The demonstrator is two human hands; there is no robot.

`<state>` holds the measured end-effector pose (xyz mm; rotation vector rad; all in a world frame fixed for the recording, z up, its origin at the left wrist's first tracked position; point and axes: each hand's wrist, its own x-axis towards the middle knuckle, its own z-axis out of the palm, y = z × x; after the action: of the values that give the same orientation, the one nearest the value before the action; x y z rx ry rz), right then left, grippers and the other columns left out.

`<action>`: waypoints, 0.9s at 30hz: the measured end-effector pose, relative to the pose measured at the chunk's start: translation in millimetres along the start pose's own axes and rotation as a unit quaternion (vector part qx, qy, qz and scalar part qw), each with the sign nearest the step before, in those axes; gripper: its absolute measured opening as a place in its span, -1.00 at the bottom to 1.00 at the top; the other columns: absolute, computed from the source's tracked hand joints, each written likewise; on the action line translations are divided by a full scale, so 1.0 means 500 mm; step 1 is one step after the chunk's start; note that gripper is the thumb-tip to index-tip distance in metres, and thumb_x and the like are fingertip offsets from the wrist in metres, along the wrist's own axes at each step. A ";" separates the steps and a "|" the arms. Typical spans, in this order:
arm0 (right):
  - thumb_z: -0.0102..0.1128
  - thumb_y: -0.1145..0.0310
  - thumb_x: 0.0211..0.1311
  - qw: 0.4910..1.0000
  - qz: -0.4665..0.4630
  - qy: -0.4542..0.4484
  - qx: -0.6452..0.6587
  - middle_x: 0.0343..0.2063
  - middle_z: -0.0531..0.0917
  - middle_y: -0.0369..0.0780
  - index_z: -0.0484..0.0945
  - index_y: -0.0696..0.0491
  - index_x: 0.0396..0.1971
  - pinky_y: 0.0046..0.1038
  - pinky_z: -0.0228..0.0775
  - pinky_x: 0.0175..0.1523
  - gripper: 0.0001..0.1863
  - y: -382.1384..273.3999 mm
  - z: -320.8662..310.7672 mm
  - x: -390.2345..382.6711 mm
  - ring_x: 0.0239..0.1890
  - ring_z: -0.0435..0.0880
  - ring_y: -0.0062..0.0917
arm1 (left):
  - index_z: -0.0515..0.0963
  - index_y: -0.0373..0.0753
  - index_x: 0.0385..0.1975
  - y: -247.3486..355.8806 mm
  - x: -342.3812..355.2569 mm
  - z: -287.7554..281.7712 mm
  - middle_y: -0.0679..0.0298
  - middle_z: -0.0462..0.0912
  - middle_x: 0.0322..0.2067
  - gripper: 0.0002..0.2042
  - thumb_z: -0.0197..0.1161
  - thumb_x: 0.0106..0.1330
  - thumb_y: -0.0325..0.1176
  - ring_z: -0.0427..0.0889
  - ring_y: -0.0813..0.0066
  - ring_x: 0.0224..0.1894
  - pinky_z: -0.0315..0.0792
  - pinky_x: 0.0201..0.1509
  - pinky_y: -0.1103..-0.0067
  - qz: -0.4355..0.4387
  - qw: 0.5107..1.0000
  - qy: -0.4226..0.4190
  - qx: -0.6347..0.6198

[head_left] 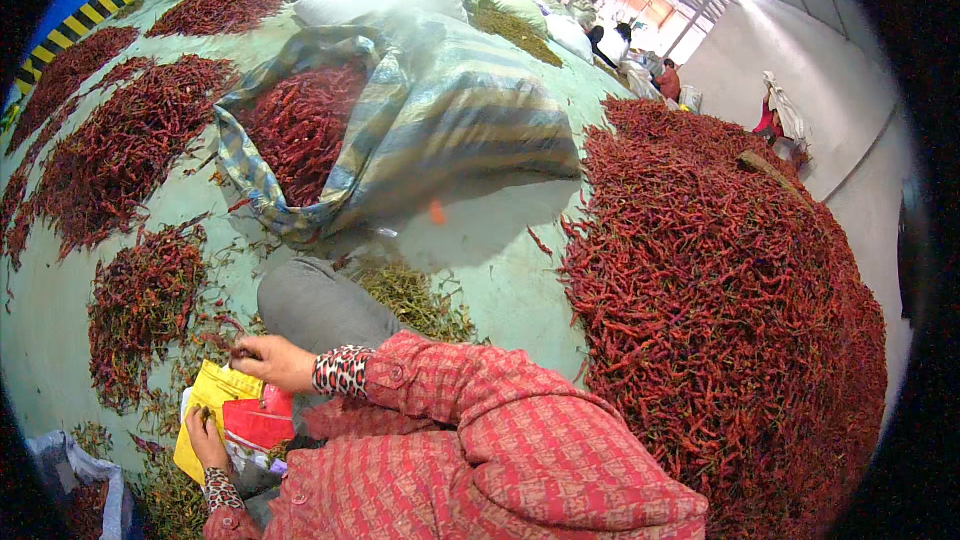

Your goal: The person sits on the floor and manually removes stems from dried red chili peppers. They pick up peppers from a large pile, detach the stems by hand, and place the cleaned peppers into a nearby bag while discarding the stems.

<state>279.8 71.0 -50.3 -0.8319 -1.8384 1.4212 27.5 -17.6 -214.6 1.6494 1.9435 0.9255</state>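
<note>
My right hand [275, 362] is closed over a yellow-and-red plastic bag [258, 424], its fingertips pinched on dark red dried chilies [240, 351]. The chilies are small and partly hidden by the fingers. Lower down, my left hand [207, 440] grips the yellow part of the same bag, fingers curled over it. The bag lies by my lap, below my grey-trousered knee [318, 302]. Just beyond my right hand is a loose heap of red chilies mixed with green stems [145, 305].
A huge chili pile [720, 300] rises on the right. Ahead lies a striped woven sack [455, 125], open toward the left with chilies inside. More chili heaps [130, 150] spread at the left. Greenish stems [415, 302] lie beyond my knee. A white sack [95, 470] stands at lower left.
</note>
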 end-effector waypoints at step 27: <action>-0.09 0.33 0.14 0.980 0.087 -0.178 0.031 -0.44 0.51 -0.14 0.39 0.19 -0.27 -0.53 0.30 -0.21 -0.74 0.080 0.066 0.035 -0.38 0.47 -0.46 | 0.33 -0.23 -0.24 0.081 -0.066 0.007 0.00 0.47 -0.35 -0.73 0.07 0.06 -0.32 0.43 0.04 -0.24 0.30 -0.19 0.31 -0.049 0.996 -0.029 0.065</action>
<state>246.3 75.3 -93.3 -0.7610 -2.0074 1.8258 64.3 -45.9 -190.9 1.6150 2.0636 0.7182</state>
